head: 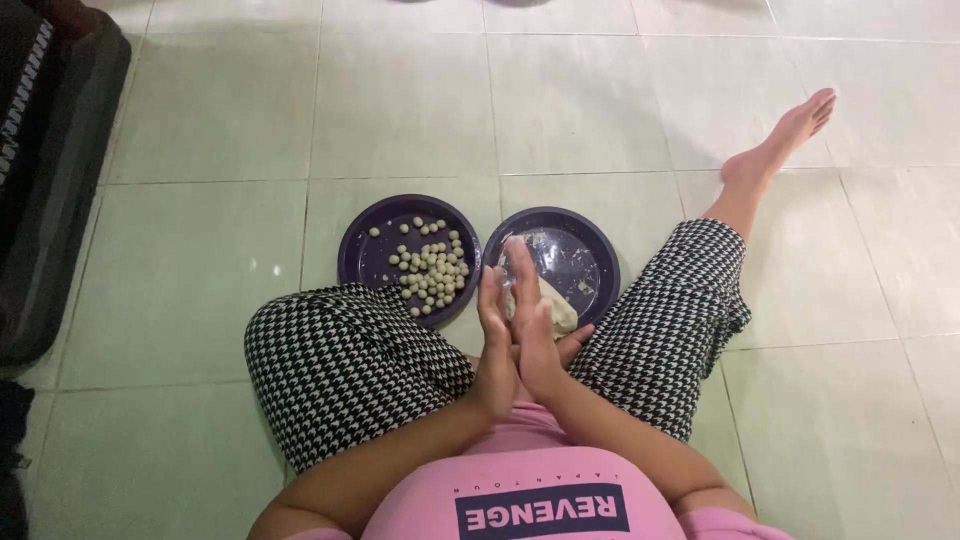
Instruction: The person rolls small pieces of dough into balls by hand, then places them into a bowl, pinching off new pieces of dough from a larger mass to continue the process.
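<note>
I have both hands up in front of me, palms pressed flat against each other with the fingers straight and pointing away: the left hand (pixel 495 345) on the left, the right hand (pixel 530 325) on the right, upright between my knees. The fingers are extended and closed together, not curled. Whether a bit of dough sits between the palms I cannot tell, since the palms hide it. Just beyond and slightly right of the fingertips lies the dough lump (pixel 553 305), a pale mass at the near edge of the right purple plate (pixel 590 240); its long axis runs roughly from near-right to far-left, and the right hand is the nearer one to it, almost touching. To the left, touching or just beside that plate, stands the left purple plate (pixel 360 250), holding a cluster of small dough balls (pixel 432 272) gathered toward its right and near side, with its far-left part bare. My legs in checked trousers close in the near side, the left knee (pixel 350 365) bent just beside the left plate and the right leg (pixel 680 300) stretched out to the far right beside the other. Beyond both plates is tiled floor (pixel 400 110); a dark object (pixel 50 170) stands well apart at the far left.
</note>
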